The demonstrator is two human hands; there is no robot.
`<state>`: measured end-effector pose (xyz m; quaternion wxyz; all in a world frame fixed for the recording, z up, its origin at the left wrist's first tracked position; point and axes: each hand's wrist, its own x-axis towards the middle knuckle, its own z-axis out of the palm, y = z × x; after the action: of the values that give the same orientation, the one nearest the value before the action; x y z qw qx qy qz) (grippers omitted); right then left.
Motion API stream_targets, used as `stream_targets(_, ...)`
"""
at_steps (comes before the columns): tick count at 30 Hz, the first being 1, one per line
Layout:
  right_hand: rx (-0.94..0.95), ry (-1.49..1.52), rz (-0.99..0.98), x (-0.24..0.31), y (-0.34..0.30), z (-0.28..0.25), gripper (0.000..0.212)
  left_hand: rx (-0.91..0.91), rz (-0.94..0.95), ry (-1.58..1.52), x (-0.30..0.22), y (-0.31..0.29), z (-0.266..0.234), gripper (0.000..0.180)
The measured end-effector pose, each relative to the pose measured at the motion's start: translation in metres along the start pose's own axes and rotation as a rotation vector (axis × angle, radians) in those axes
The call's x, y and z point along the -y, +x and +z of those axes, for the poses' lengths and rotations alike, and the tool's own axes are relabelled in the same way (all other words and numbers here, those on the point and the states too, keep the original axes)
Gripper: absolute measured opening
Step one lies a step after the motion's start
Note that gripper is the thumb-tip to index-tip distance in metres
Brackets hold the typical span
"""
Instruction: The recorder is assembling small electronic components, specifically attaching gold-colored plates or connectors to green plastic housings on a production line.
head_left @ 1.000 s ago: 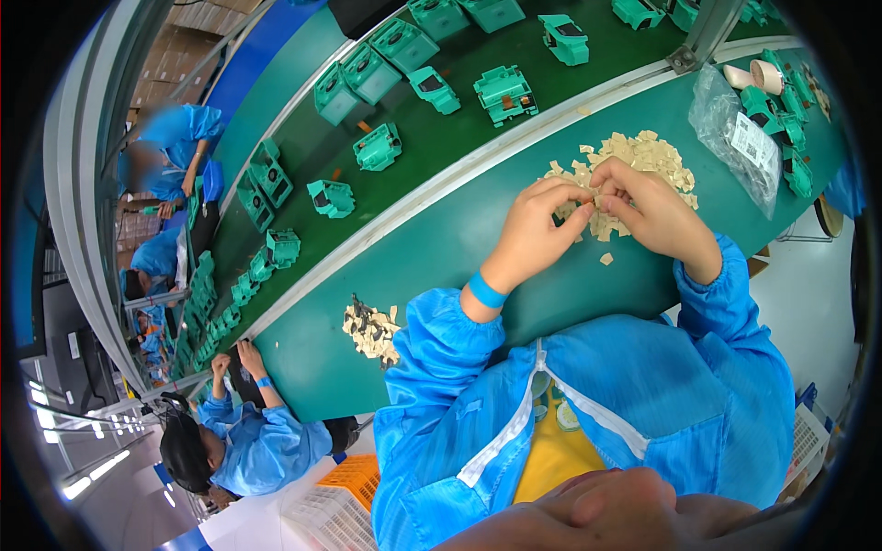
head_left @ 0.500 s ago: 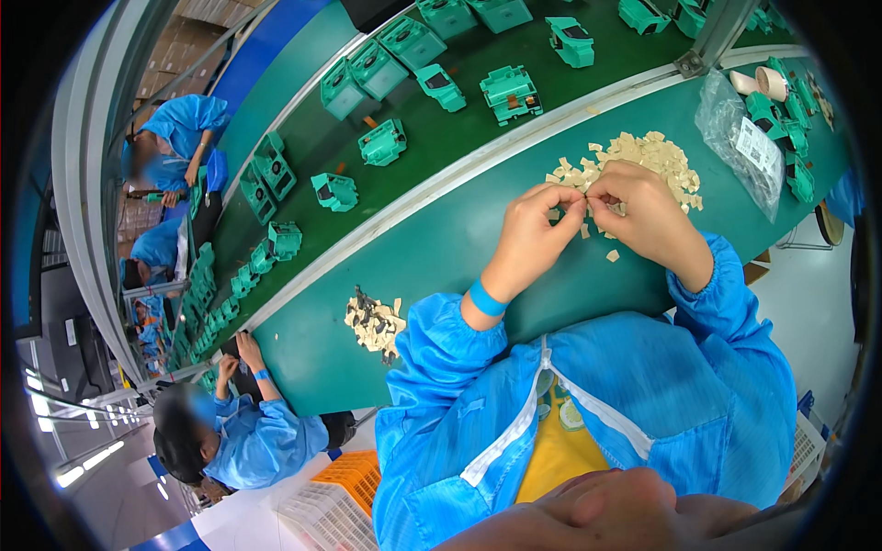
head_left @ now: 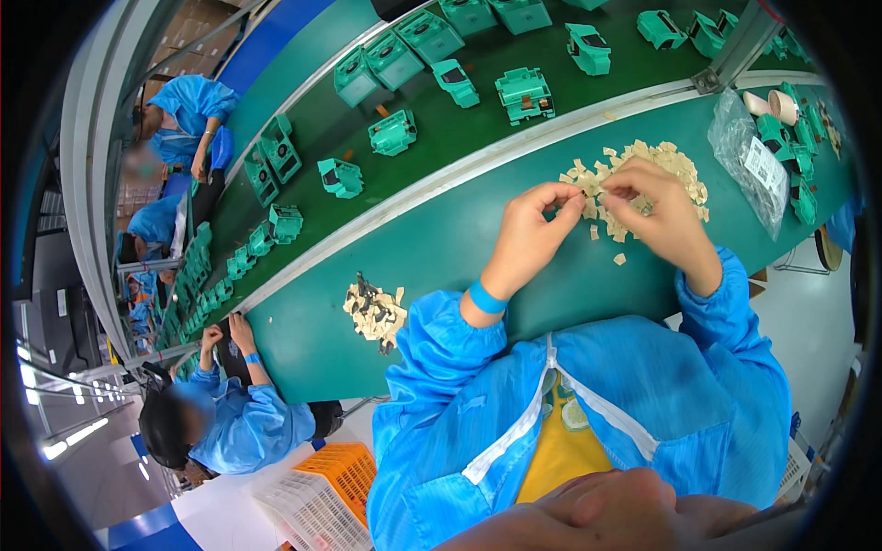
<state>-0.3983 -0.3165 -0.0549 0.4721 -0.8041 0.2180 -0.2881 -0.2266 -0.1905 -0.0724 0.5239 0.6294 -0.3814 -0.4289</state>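
My left hand point(head_left: 537, 230), with a blue band at its wrist, is closed in a pinch of thumb and forefinger. What sits at its fingertips is tiny and dark, too small to name. Close beside it on the right, my right hand point(head_left: 657, 211) has its fingers curled and thumb drawn in; I cannot make out whether a small piece is between them. Both hands hover at the near edge of a heap of small cream-coloured flat pieces point(head_left: 684, 174). One loose piece point(head_left: 620, 259) lies apart, below the right hand.
Left on the green table point(head_left: 441, 257) lies a smaller pile of cream and dark scraps point(head_left: 375, 314). A clear plastic bag point(head_left: 755, 170) and green parts point(head_left: 803, 197) lie right. Beyond the pale rail stand green housings point(head_left: 393, 133). A co-worker point(head_left: 243, 427) sits left.
My fingertips, which were touching, have come apart; the right hand has drawn a little away to the right. The whole view has shifted slightly.
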Motion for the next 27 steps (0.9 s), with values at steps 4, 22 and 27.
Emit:
stream_targets(4, 0.031, -0.060, 0.033, 0.001, 0.003, 0.009, 0.009, -0.011, 0.180, 0.226, -0.007, -0.001, 0.003, 0.017)
stream_targets(22, -0.021, -0.525, -0.010, -0.081, 0.002, -0.024, 0.012, -0.125, 0.203, 0.300, 0.010, -0.004, -0.013, 0.017)
stream_targets(27, -0.146, -0.680, -0.239, -0.065, 0.006, -0.025, 0.016, -0.162, 0.370, 0.488, 0.004, -0.006, -0.021, 0.015)
